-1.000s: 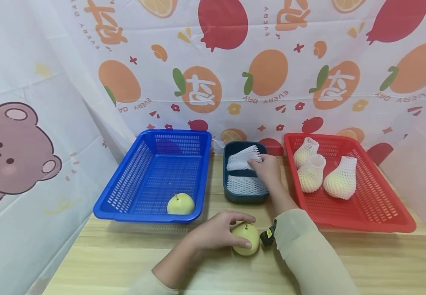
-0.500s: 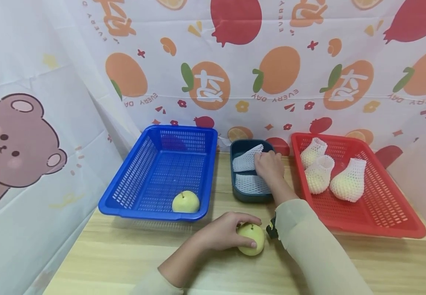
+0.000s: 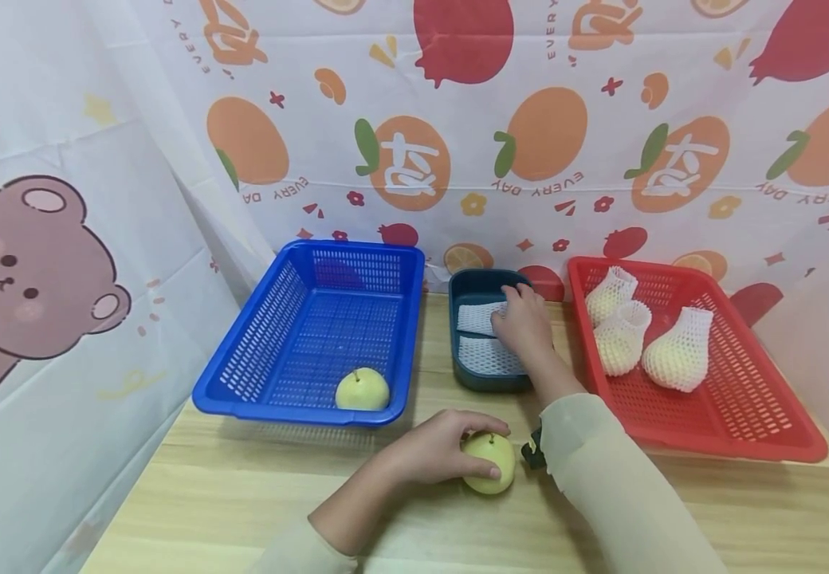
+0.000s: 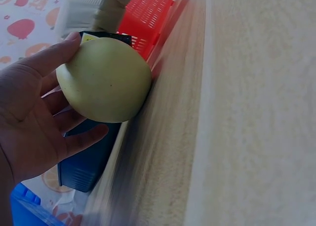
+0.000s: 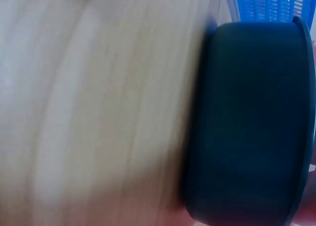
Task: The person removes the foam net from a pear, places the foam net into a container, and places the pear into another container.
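Observation:
A pale yellow-green pear (image 3: 489, 464) stands on the table, stem up. My left hand (image 3: 438, 448) grips it from the left, thumb in front and fingers behind; the left wrist view shows the pear (image 4: 104, 80) against the thumb and fingers. Two white foam net sleeves lie in a dark teal box (image 3: 489, 383), the rear net (image 3: 475, 317) behind the front net (image 3: 486, 356). Over the rear net's right end reaches my right hand (image 3: 528, 325), thumb and forefinger apart. In the right wrist view the box wall (image 5: 252, 122) hides most of that hand.
At the left stands a blue basket (image 3: 238, 410) with one bare pear (image 3: 362, 391) in its near right corner. A red basket (image 3: 730, 442) at the right holds three net-wrapped pears (image 3: 676, 351). A patterned cloth (image 3: 472, 151) hangs behind.
The rear net was lifted and tilted earlier; now it lies flat in the box. My right hand's fingers have spread from a curled grip. My left hand keeps holding the pear.

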Action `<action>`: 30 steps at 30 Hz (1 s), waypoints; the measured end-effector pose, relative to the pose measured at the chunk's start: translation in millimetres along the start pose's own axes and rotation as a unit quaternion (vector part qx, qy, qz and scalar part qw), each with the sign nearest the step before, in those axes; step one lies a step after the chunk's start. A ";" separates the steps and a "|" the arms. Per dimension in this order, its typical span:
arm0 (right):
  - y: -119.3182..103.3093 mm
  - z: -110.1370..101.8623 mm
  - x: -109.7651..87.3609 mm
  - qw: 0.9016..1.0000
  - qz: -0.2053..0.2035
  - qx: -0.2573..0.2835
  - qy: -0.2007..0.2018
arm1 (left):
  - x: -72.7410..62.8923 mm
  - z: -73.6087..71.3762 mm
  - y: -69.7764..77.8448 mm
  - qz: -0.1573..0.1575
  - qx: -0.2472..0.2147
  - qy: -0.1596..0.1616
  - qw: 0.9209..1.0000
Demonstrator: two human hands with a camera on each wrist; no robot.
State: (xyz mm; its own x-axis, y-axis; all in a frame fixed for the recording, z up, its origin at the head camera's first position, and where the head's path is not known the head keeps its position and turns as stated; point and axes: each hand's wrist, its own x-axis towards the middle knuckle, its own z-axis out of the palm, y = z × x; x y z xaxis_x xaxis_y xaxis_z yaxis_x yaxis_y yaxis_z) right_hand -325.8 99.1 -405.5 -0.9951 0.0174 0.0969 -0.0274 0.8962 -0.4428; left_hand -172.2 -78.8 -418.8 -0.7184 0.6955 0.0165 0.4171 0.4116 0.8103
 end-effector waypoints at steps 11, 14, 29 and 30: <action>-8.7 -4.0 -22.8 0.998 -0.043 0.032 -0.021 | -3.9 1.2 -0.7 0.014 -0.018 0.012 1.000; -8.8 -8.0 -33.9 0.997 -0.063 0.049 -0.020 | -5.0 2.6 -0.7 0.011 -0.018 0.023 0.999; -4.5 -37.5 -114.5 0.964 -0.185 0.185 -0.040 | -11.0 3.4 7.4 -0.032 -0.069 0.106 0.991; -4.4 -38.7 -119.8 0.960 -0.195 0.194 -0.044 | -11.8 2.6 8.2 -0.037 -0.081 0.118 0.989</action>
State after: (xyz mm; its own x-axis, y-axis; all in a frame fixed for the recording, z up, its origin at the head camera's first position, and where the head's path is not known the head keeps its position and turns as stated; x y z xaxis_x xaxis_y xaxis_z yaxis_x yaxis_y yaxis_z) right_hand -202.8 110.2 -380.7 -0.9058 -0.3390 0.2541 -0.4156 0.5944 -0.6884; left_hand -158.9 -82.1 -413.9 -0.8615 0.5023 0.0740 0.2777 0.3442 0.8969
